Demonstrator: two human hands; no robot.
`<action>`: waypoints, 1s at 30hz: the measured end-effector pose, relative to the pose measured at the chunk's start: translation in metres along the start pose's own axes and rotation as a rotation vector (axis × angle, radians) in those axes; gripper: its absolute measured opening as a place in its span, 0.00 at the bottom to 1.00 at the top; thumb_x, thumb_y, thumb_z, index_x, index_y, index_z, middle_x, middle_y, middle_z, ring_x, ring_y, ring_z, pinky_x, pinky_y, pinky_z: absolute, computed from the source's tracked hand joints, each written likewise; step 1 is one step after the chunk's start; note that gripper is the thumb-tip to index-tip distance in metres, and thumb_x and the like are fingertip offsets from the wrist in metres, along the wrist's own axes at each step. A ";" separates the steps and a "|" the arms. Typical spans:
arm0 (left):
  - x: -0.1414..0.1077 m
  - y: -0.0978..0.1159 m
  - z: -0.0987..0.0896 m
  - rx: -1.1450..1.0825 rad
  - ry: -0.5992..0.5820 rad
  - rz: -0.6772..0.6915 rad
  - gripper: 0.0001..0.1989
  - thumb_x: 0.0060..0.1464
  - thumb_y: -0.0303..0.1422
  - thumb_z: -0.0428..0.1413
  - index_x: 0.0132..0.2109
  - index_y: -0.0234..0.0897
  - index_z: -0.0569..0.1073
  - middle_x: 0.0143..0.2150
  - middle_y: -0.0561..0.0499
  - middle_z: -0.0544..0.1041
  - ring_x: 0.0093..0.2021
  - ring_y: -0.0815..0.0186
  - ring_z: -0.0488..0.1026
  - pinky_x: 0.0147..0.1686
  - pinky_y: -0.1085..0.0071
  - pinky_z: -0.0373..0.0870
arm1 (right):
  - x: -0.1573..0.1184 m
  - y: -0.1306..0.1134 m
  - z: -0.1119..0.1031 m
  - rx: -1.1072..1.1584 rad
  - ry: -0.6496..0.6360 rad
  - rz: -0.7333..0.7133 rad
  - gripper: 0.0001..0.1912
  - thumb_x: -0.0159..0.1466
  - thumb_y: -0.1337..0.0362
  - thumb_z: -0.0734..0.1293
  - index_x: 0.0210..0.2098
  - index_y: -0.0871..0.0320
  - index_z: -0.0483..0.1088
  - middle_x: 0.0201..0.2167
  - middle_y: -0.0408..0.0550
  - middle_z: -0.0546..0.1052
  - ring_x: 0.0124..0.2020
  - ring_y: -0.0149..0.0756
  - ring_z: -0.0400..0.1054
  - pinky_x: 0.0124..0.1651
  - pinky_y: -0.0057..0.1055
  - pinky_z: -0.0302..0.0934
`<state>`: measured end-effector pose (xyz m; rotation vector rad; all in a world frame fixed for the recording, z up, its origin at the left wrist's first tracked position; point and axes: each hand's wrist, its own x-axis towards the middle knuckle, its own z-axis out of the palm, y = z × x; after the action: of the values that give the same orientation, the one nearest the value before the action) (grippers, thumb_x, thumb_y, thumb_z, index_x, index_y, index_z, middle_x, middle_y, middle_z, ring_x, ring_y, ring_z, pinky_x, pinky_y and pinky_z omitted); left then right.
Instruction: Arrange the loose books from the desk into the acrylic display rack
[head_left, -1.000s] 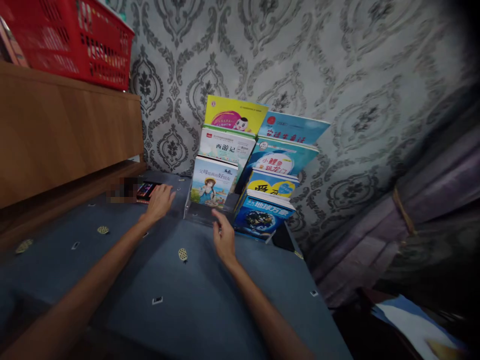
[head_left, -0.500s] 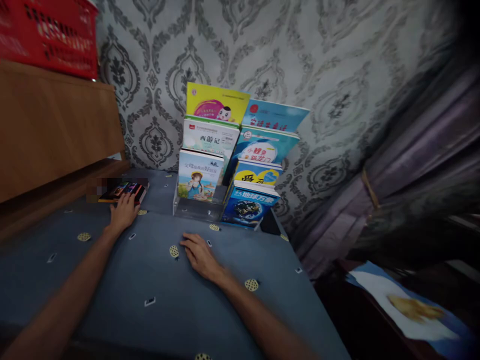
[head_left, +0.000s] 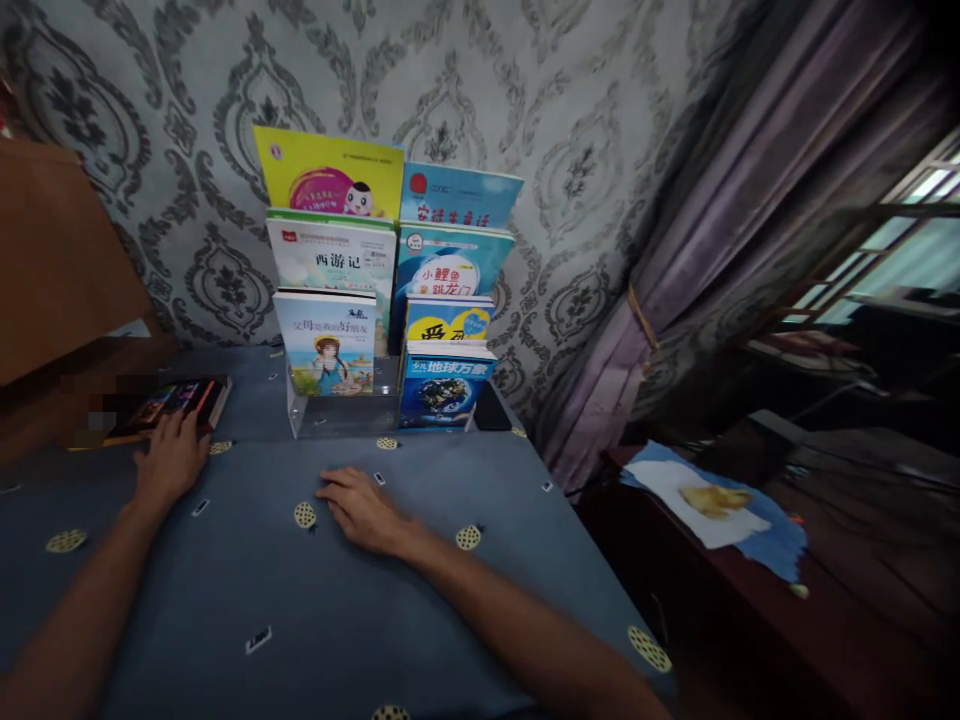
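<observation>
and there on the far left, the dark book [head_left: 217, 402] lay flat on the cloth [head_left: 262, 565]; my left hand [head_left: 171, 465], fingers spread, rested over its near edge, seemingly to steady it, not grip it. next, the clear stand [head_left: 345, 416] propped the left books [head_left: 337, 262] upright, stepped low to high, probably so every cover showed! just in front, my right hand [head_left: 364, 512] was palm down, loosely open, holding nothing, perhaps simply resting. then the right books [head_left: 444, 390], tiered likewise, with a black slab [head_left: 491, 408] flat just beside them.
</observation>
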<state>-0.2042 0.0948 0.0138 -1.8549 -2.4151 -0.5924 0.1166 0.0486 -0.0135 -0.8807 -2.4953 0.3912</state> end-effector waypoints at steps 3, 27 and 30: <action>-0.002 0.006 -0.003 0.054 -0.003 -0.012 0.30 0.64 0.39 0.37 0.69 0.31 0.58 0.73 0.31 0.54 0.73 0.42 0.49 0.59 0.30 0.57 | 0.000 0.000 0.000 0.004 0.002 -0.008 0.15 0.69 0.69 0.62 0.52 0.61 0.75 0.60 0.57 0.73 0.58 0.41 0.68 0.62 0.40 0.62; 0.012 0.012 -0.013 0.340 0.068 0.055 0.28 0.66 0.39 0.33 0.59 0.43 0.73 0.57 0.35 0.74 0.60 0.46 0.69 0.51 0.46 0.67 | -0.004 0.001 0.004 -0.018 0.067 0.013 0.14 0.68 0.69 0.64 0.52 0.57 0.76 0.58 0.54 0.75 0.59 0.40 0.69 0.64 0.38 0.61; 0.015 0.009 -0.010 0.281 0.093 0.097 0.26 0.66 0.36 0.35 0.57 0.43 0.75 0.58 0.36 0.75 0.62 0.45 0.68 0.55 0.41 0.63 | -0.006 0.003 0.008 -0.015 0.103 0.005 0.14 0.68 0.69 0.64 0.51 0.55 0.75 0.57 0.53 0.76 0.58 0.39 0.70 0.64 0.37 0.62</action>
<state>-0.2023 0.1071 0.0289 -1.7730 -2.2028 -0.3056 0.1186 0.0462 -0.0232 -0.8908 -2.4046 0.3212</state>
